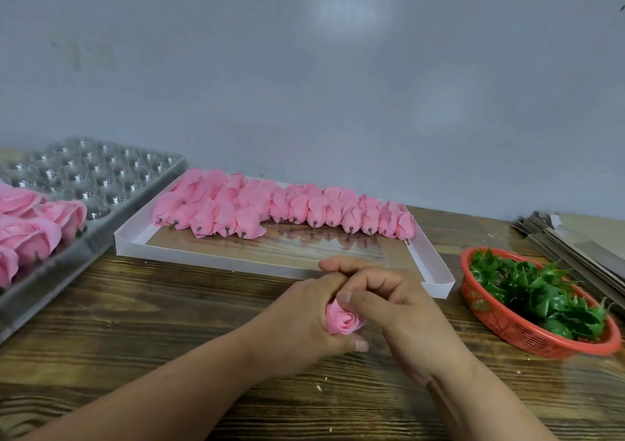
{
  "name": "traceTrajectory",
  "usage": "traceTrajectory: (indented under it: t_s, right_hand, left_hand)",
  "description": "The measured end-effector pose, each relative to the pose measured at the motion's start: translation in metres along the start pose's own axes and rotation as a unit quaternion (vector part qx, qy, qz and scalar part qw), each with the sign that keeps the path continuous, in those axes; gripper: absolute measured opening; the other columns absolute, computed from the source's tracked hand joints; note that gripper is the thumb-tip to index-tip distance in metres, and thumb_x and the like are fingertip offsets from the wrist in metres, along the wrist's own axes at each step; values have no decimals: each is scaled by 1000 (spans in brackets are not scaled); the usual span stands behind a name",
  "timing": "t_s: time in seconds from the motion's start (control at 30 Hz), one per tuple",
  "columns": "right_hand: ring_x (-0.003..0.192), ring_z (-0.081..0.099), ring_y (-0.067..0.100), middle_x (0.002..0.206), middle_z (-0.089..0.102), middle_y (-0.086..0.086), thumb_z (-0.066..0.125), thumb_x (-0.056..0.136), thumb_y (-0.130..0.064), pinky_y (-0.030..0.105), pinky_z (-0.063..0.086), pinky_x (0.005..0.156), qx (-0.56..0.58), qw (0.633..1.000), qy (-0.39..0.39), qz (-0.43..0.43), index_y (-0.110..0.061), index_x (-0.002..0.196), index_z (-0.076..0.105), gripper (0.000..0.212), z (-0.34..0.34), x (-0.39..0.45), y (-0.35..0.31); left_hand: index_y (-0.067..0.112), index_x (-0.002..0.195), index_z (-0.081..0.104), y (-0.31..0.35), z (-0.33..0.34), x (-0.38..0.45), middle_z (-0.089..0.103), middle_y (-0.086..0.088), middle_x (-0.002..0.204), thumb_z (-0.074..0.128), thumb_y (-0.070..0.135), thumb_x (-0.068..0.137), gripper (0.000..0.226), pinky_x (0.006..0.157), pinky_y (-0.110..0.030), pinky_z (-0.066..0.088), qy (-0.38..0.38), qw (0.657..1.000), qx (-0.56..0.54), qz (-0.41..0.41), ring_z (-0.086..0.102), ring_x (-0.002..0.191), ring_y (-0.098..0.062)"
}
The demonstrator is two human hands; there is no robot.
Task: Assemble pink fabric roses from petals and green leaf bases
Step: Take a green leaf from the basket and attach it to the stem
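1. Nearest the camera, two bare forearms reach in from the near edge over a dark wooden table and meet at its middle.
2. The left hand curls around a pink rose, its thumb under the bloom — the petals face the camera.
3. The right hand touches the same rose from the right, its thumb laid on top of the petals and its fingers bent over the far side; whether it holds a leaf base cannot be told.
4. At the far left stands a clear plastic tray with round cups; finished roses fill its near-left cups.
5. Just to the right of it, beyond the hands, lies a shallow white box. Along its far side runs a row of pink rose buds, lying with their short stems towards the near side.
6. Right of the box, near the right hand, sits a red basket heaped with green leaf bases.
7. At the far right edge lies a stack of flat grey cardboard sheets — partly out of frame.
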State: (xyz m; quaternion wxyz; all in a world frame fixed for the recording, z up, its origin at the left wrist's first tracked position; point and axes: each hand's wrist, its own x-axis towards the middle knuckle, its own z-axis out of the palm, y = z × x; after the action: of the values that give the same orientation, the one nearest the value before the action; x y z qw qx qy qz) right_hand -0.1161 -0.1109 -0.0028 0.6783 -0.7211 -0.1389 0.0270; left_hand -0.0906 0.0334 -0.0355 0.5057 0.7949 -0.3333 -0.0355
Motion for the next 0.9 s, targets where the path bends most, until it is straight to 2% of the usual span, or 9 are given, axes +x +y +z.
traceTrajectory:
  t_s: [0.07,0.2,0.3,0.43,0.57,0.63,0.7,0.77,0.9]
  right_hand:
    - [103,63,11,108,69,1,66,71,-5,25,47,81,0,1000,-6,6,-8,57,65,15,0,0,2]
    - [111,60,10,114,67,-2,58,64,-2,21,48,80,4,999,-54,7,-14,66,71,18,-4,-1,-1]
    - [115,57,6,112,68,4,61,62,0,21,48,85,-21,998,-67,-7,-11,65,71,15,-4,-2,-4]
    - [113,58,7,110,68,9,63,65,-2,21,47,87,-31,998,-62,-5,-7,62,68,8,-1,-3,-5]
    - [108,61,10,107,69,6,64,79,3,26,50,87,15,1000,-16,9,-5,65,69,17,2,-1,-3]
    - [108,60,5,107,69,-1,71,77,-6,31,47,96,-24,998,46,-41,-13,67,71,12,4,-1,-1]
    - [110,56,-1,110,67,-6,77,68,-14,20,43,95,-93,987,76,-106,-17,70,70,7,7,-3,-1]
    - [113,52,-6,119,60,-11,80,68,-8,11,41,91,-192,965,80,-161,-21,78,69,19,8,-4,5]
    - [118,53,9,124,57,-6,68,74,-8,29,46,95,-330,902,97,-263,-14,87,68,14,11,-4,10]
  left_hand:
    - [19,109,61,1,1,0,67,6,103,80,23,73,41,89,-34,52,-9,1000,4,0,63,98,-8]
    - [15,98,64,3,0,1,68,2,99,77,22,75,27,88,-39,51,-30,1000,-5,4,65,96,-13]
    - [21,98,65,4,0,0,69,8,98,76,16,76,25,88,-31,52,-41,999,-21,6,65,96,-6]
    - [23,106,64,3,0,1,68,9,104,76,17,74,35,91,-31,52,-30,999,-21,11,64,101,-4]
    - [22,106,64,1,0,1,69,8,102,76,20,76,33,90,-31,52,-9,1000,-24,-1,65,97,-5]
    - [18,96,65,0,-3,2,70,5,91,76,16,79,21,78,-30,54,24,999,-42,-13,65,83,-7]
    - [8,90,64,0,-8,3,68,-4,81,74,13,80,14,72,-38,51,56,996,-61,-33,60,73,-17]
    - [0,94,64,1,-8,4,68,-16,86,70,11,83,16,76,-41,50,65,995,-71,-38,59,74,-25]
    - [3,90,64,5,-6,4,65,-10,80,66,-1,81,10,72,-34,50,72,990,-109,-53,59,75,-17]
